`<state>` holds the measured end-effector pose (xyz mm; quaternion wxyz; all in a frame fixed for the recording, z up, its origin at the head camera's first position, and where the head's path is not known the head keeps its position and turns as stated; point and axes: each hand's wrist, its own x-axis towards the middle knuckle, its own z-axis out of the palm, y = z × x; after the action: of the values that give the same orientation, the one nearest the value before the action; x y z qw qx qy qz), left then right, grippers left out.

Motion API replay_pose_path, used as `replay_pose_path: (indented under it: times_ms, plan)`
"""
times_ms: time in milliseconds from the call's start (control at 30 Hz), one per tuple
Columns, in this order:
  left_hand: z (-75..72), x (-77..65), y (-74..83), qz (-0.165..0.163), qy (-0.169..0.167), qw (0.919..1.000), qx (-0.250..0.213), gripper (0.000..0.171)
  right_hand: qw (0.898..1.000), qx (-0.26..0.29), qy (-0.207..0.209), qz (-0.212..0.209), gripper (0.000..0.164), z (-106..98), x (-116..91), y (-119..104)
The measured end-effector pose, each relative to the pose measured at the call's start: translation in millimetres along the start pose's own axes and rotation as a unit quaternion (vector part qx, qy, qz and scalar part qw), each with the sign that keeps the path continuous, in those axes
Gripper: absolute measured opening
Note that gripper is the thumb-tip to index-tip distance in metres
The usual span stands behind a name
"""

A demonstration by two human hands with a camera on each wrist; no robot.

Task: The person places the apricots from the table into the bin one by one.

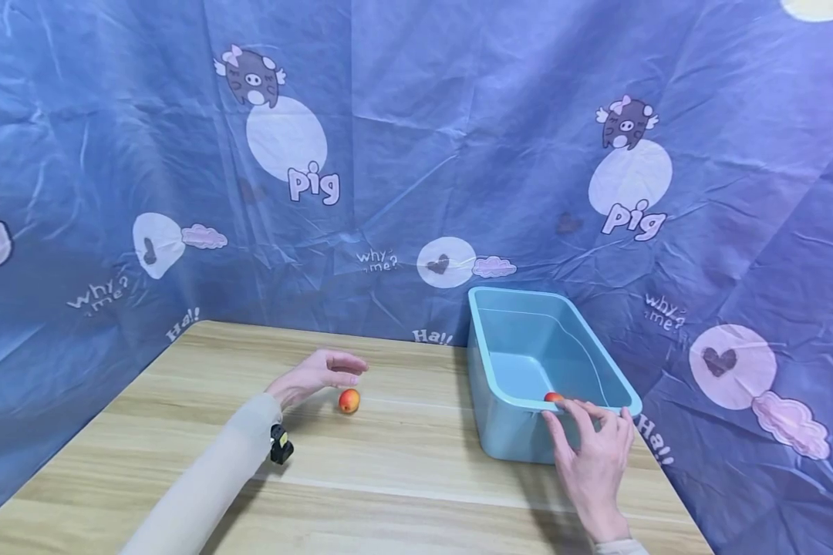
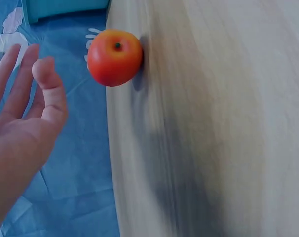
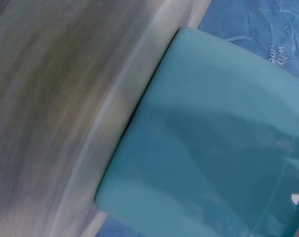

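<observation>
A small red-and-yellow apple (image 1: 349, 401) lies on the wooden table, also seen as an orange-red apple (image 2: 115, 58) with a dark stem pit in the left wrist view. My left hand (image 1: 325, 370) hovers just beyond and above it, fingers relaxed and apart from the fruit. On the right, a light blue bin (image 1: 489, 416) stands on the table. My right hand (image 1: 593, 455) grips its near rim, fingers curled over the edge and fingertips partly hidden. Beside the index fingertip a second red-orange apple (image 1: 552, 397) shows inside the rim, mostly hidden.
A blue cloth (image 1: 389, 154) printed with pigs and lettering hangs behind the table and along both sides. The wooden table (image 1: 396, 470) extends between my arms. In the right wrist view the bin's wall (image 3: 189, 148) takes up most of the picture.
</observation>
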<state>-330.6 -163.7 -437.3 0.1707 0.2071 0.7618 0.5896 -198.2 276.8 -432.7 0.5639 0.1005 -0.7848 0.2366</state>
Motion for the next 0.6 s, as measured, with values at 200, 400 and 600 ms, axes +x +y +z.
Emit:
replay_pose_path:
  times_ms: [200,400,600]
  plan:
    - [-0.5,-1.2,-3.8,-0.013,-0.024,0.9996,0.011,0.057,1.000,0.003,0.009,-0.002,0.051,1,-1,3]
    - [-3.8,-0.5,-13.8,-0.025,-0.031,0.9991,-0.013,0.059,1.000,-0.001,0.005,-0.006,0.051,0,0,4]
    - [-11.1,-1.8,-21.4,-0.063,-0.053,0.9965,0.012,0.067,1.000,-0.003,0.000,-0.007,0.052,0,0,4]
